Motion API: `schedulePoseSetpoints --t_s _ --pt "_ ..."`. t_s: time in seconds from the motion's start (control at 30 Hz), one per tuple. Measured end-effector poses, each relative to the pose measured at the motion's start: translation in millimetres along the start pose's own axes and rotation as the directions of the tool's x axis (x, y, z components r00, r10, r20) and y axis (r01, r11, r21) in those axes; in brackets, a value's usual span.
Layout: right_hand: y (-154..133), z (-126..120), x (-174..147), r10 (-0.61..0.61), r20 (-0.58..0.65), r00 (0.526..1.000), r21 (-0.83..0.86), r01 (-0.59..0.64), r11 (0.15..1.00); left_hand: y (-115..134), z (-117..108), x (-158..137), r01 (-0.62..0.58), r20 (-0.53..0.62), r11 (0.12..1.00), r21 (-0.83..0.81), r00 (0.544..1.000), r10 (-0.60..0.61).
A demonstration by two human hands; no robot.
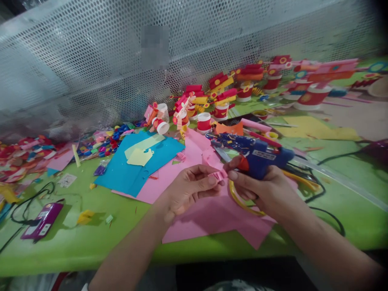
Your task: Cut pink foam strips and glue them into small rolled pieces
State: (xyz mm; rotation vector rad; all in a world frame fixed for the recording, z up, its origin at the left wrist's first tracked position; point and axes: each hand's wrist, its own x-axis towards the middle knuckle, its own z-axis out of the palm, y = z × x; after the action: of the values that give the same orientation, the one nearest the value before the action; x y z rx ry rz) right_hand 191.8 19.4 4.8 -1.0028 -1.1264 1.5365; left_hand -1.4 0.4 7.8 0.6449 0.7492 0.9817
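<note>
My left hand (194,186) is pinching a seemingly pleated pink strip (217,175), my right hand (263,186) gripping the glue gun (263,157), nozzle safely aside.

Strip (218,175): clock's centre, in the left hand (194,185), over the sheets (209,224)
Glue gun (262,157): 2 o'clock, in the right hand (265,188)
Cups (204,123): 11 to 2 o'clock, on the worktop (93,242)
Mesh (121,52): 11 o'clock, behind the cups
Bits (107,142): 10 o'clock, before the mesh
Power strip (47,220): 8 to 9 o'clock
</note>
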Motion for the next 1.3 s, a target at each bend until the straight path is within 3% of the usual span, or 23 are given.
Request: schedulePoseSetpoints --t_s 0.2,0.53,0.8,1.17,1.3 --pt "0 -1 -3 -0.004 0.038 0.999 -0.089 0.007 0.996 -1 -1 3 -0.051 -0.003 0.998 0.041 0.999 0.051" --pt "-2 4 -4 -0.062 -0.052 0.997 -0.187 0.051 0.981 -4 0 5 -0.197 -0.017 0.965 0.175 0.979 0.203" --pt "6 2 -4 -0.293 -0.058 0.954 -0.359 0.254 0.898 -8 8 3 -0.249 -0.084 0.927 0.279 0.956 0.282" --pt "7 3 -7 -0.308 -0.112 0.945 -0.375 0.247 0.894 -9 5 5 -0.233 -0.108 0.949 0.211 0.96 0.259" --pt "8 1 -8 -0.349 -0.074 0.934 -0.421 0.288 0.86 -10 7 5 -0.236 -0.105 0.944 0.231 0.958 0.265"
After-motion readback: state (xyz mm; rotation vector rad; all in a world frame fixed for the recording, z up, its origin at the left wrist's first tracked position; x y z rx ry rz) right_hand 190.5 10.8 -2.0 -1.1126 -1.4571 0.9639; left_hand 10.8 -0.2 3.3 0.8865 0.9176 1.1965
